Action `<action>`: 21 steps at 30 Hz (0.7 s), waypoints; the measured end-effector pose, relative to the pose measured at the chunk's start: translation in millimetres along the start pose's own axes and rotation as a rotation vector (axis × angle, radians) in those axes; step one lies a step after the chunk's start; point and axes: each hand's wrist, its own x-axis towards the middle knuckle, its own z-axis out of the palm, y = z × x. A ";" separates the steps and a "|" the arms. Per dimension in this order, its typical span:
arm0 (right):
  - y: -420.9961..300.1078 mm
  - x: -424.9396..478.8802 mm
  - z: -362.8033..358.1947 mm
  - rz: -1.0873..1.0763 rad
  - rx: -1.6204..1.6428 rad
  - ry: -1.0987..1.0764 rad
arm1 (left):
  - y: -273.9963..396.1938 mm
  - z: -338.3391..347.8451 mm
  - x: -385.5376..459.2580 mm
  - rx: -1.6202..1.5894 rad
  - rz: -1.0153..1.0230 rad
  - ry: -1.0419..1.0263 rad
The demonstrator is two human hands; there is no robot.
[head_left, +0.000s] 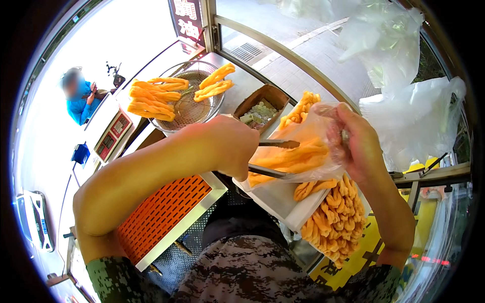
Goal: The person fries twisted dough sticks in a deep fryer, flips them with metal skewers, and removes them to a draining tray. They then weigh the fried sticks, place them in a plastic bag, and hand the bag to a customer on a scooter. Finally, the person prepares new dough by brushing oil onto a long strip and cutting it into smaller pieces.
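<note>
My left hand (233, 146) grips metal tongs (278, 144), whose two arms stand apart beside fried dough sticks (291, 157) at the clear plastic bag. That bag (322, 125) is held by its top in my right hand (358, 140), with several dough sticks inside. Below it are a white tray (299, 208) and a large heap of twisted fried dough (337, 219). Ahead of the hands, a round wire basket (193, 110) carries more golden dough sticks (155, 98) on its left and right sides. Whether the tong tips touch any dough is unclear.
A cardboard box (273, 94) with small items stands beyond my hands. A scale (113, 132) is at the left, above an orange perforated rack (163, 216). Plastic bags (413, 113) hang at the right by the window frame. A person (81, 96) in blue is outside.
</note>
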 end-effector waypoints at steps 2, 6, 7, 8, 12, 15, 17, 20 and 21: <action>9.8 3.9 -23.4 -0.081 0.122 0.011 | -7.0 13.7 -13.1 -0.112 0.059 0.207; 9.7 3.0 -40.8 -0.073 0.215 0.065 | -41.8 62.4 -47.7 -0.354 0.037 0.403; 11.0 4.5 -38.8 -0.071 0.232 0.087 | -53.2 75.8 -49.2 -0.473 -0.002 0.369; 11.9 6.1 -35.1 -0.063 0.243 0.094 | -57.6 93.7 -48.5 -0.599 -0.055 0.337; 9.6 10.1 -28.9 -0.073 0.166 0.047 | -29.2 138.8 36.9 -1.347 -0.301 0.716; 7.3 9.8 -19.5 -0.033 0.159 -0.040 | -30.9 194.1 127.1 -1.129 -0.198 1.128; 6.2 15.6 -13.3 -0.008 0.181 -0.007 | -35.8 228.3 154.2 -0.913 -0.278 1.050; -5.5 13.4 -20.4 -0.038 0.169 0.126 | -38.9 185.2 89.3 -1.550 -0.093 0.633; -8.8 13.4 -15.9 -0.054 0.158 0.147 | -48.8 188.4 70.5 -1.751 -0.006 0.696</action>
